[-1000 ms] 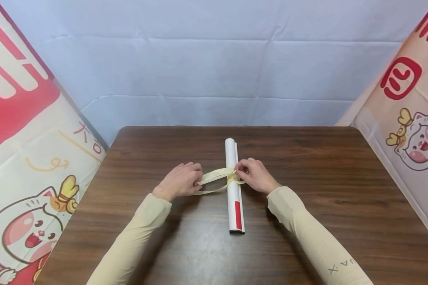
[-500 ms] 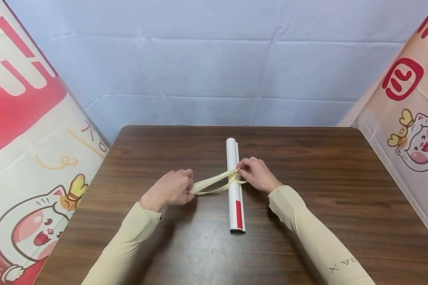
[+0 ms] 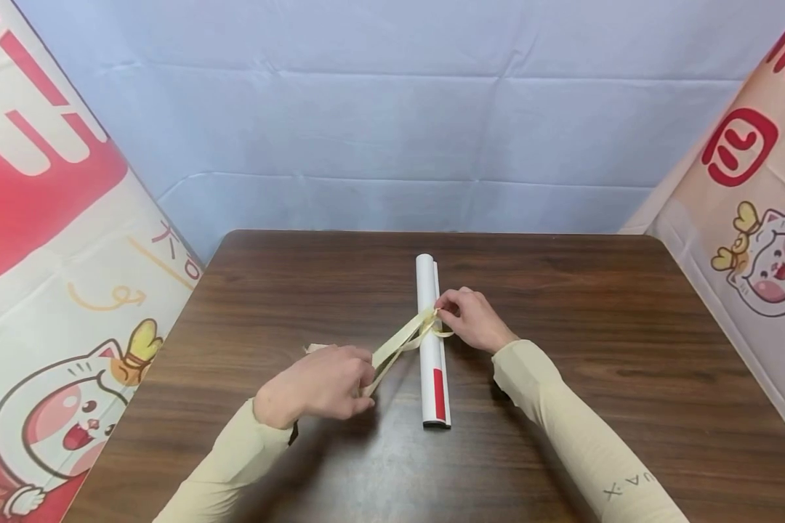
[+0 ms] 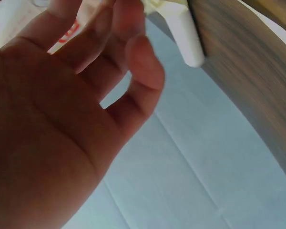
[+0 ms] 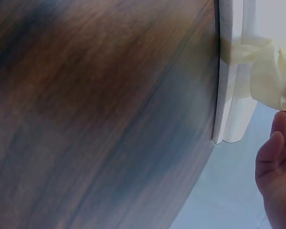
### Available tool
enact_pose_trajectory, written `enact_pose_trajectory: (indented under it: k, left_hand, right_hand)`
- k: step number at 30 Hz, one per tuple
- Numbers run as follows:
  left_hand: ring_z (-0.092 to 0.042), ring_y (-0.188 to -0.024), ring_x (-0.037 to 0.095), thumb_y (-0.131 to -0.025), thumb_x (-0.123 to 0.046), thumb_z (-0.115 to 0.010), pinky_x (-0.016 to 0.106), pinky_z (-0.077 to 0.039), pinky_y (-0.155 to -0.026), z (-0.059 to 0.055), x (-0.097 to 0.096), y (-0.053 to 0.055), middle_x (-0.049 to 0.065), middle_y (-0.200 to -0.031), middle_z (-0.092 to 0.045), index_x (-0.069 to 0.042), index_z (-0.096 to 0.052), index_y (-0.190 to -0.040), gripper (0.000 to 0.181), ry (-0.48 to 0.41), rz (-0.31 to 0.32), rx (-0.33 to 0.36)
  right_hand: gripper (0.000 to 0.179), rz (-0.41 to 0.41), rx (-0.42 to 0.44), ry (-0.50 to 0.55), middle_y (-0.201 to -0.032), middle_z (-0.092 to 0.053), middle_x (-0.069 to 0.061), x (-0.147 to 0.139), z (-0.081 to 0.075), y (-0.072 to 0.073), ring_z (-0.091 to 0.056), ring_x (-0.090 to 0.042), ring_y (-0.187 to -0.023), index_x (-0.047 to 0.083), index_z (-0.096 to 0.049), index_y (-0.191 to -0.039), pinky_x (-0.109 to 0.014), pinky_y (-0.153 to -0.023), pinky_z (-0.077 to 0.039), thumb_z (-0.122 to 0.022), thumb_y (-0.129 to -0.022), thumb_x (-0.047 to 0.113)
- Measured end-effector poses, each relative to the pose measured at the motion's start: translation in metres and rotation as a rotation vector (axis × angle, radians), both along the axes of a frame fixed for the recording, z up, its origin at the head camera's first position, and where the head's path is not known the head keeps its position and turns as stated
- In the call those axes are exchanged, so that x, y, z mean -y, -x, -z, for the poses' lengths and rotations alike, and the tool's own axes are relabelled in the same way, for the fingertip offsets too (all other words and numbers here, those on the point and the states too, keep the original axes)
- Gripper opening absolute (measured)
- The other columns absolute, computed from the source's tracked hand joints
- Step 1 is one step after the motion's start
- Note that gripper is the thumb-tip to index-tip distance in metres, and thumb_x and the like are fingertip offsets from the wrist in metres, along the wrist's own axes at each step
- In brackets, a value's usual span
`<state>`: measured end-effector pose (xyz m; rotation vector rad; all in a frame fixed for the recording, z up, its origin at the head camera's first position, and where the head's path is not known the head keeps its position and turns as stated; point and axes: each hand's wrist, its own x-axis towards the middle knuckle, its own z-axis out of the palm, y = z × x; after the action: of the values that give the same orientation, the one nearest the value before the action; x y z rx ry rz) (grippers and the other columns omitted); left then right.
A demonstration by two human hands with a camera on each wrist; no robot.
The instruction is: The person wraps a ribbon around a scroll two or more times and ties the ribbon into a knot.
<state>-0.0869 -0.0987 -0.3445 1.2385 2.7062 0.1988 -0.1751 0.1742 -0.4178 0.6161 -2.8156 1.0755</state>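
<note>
A white paper roll (image 3: 427, 283) with a red patch at its near end lies lengthwise on the brown table. Around its middle goes a pale yellow ribbon (image 3: 395, 345), crossed on top with a small loop on the right. My left hand (image 3: 327, 381), left of the roll, holds the ribbon's long strands, and a loose tail shows behind the knuckles. At the crossing, my right hand (image 3: 474, 319) pinches the ribbon between thumb and fingertips. The right wrist view shows a wide ribbon loop (image 5: 269, 81) at those fingertips. In the left wrist view the fingers curl towards the thumb.
The dark wood table (image 3: 582, 305) spreads around the roll. Behind it hangs a pale blue cloth backdrop (image 3: 379, 131). Printed cartoon banners stand at the left (image 3: 52, 290) and right (image 3: 746, 218).
My left hand first drew left, then came nearer to me and slightly right, so the ribbon strands now slant down towards me. My right hand has stayed at the crossing.
</note>
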Motion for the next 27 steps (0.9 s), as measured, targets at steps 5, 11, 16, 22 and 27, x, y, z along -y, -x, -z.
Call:
enact_pose_trajectory:
  k: [5,11,16,22,27]
  left_hand:
    - [-0.038,-0.055,0.006,-0.078,-0.03,-0.072,0.022,-0.033,-0.051,-0.003,-0.007,-0.012,-0.013,-0.062,-0.04,-0.02,-0.046,-0.061,0.033,0.033,0.034,0.047]
    - [-0.037,-0.05,0.004,-0.08,-0.03,-0.071,0.022,-0.032,-0.049,-0.006,-0.017,-0.027,-0.015,-0.056,-0.039,-0.021,-0.048,-0.064,0.029,0.064,0.085,0.073]
    - [-0.039,-0.049,0.004,-0.08,-0.03,-0.07,0.022,-0.033,-0.048,-0.008,-0.026,-0.041,-0.015,-0.054,-0.042,-0.023,-0.048,-0.064,0.029,0.112,0.119,0.089]
    - [-0.04,-0.049,0.002,-0.081,-0.031,-0.07,0.021,-0.035,-0.05,-0.007,-0.034,-0.054,-0.015,-0.054,-0.043,-0.023,-0.048,-0.066,0.028,0.117,0.205,0.066]
    - [-0.04,-0.05,0.0,-0.084,-0.033,-0.069,0.019,-0.035,-0.051,-0.007,-0.039,-0.058,-0.016,-0.056,-0.043,-0.024,-0.05,-0.069,0.026,0.107,0.231,0.065]
  right_hand:
    - [0.006,-0.001,-0.007,-0.002,-0.077,-0.065,0.001,0.0,0.0,0.001,-0.05,-0.013,-0.074,0.01,-0.069,-0.091,-0.027,-0.068,-0.041,-0.065,-0.087,0.009]
    - [0.006,-0.003,-0.009,-0.006,-0.077,-0.065,0.0,0.0,0.0,0.001,-0.051,-0.013,-0.074,0.01,-0.069,-0.091,-0.028,-0.068,-0.041,-0.065,-0.087,0.009]
    - [0.006,-0.005,-0.012,-0.005,-0.076,-0.064,0.0,0.001,0.001,0.001,-0.051,-0.013,-0.074,0.01,-0.069,-0.09,-0.028,-0.068,-0.041,-0.064,-0.087,0.008]
    - [0.006,-0.001,0.002,-0.01,-0.078,-0.064,0.0,0.001,0.001,0.0,-0.051,-0.014,-0.075,0.01,-0.069,-0.091,-0.028,-0.069,-0.041,-0.065,-0.087,0.008]
    - [0.007,-0.003,0.012,-0.006,-0.078,-0.063,0.0,0.001,0.001,0.0,-0.052,-0.014,-0.075,0.01,-0.069,-0.09,-0.027,-0.068,-0.041,-0.064,-0.086,0.008]
